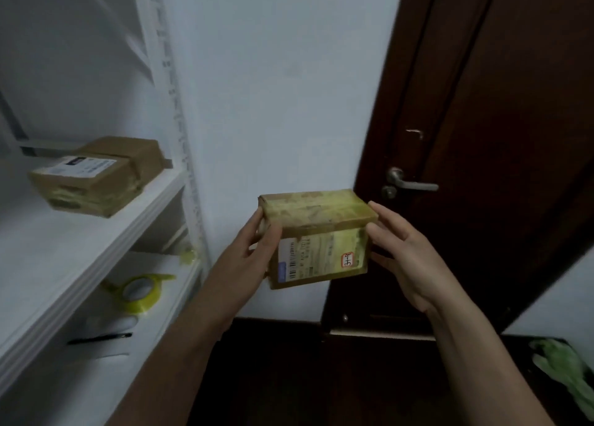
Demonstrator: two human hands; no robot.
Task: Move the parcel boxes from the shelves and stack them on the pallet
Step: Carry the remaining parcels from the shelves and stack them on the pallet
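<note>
White shelves (80, 249) on your left; parcel box (318, 232) is midair by the door (482, 104), left hand (254, 249) wrapping one end, right hand (405, 258) pressing flat, I think. Swing fast and it'll slip.

Handwritten "3-" sticker (347, 260) on parcel box (318, 210)

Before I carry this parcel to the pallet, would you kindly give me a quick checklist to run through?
1. Held parcel box clear of the shelf: ok.
2. Left hand grips its left end: ok.
3. Right hand presses its right end, fingers straight: ok.
4. Room on the pallet: cannot tell, out of view.
5. Shelf emptied: not ok, a second parcel box sits there.
</note>
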